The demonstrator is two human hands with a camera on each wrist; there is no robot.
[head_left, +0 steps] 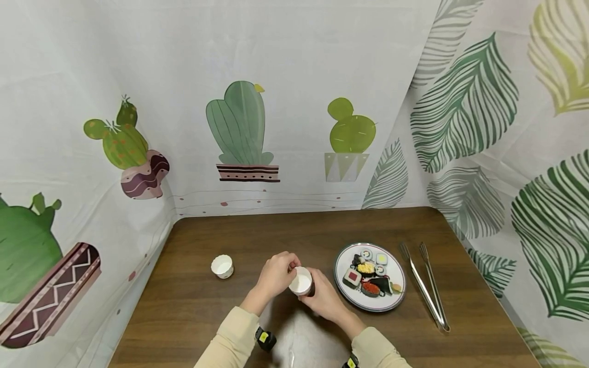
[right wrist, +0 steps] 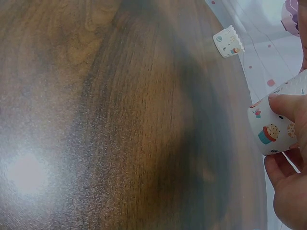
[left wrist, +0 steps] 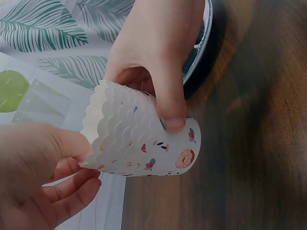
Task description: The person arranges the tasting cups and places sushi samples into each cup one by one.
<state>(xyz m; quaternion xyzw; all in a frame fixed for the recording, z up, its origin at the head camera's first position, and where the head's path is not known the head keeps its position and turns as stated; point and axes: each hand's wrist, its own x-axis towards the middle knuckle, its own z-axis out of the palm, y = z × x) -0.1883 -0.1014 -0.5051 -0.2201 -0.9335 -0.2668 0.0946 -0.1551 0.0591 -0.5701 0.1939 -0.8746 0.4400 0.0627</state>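
Stack of paper cups (head_left: 301, 281) is held over the table (head_left: 175, 306), L of plate (head_left: 340, 268): rim pinched by the L hand (head_left: 276, 272), sides gripped by the R hand (head_left: 325, 298), which is part. hidden. No. of cups can't be made out; stack is cut off in R wrist view. Dark-wood table is backed by cactus- & leaf-print cloth (head_left: 299, 61).

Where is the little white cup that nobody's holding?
In the head view, the little white cup stands on the left side of the table, left of the person's left hand and the held cup.
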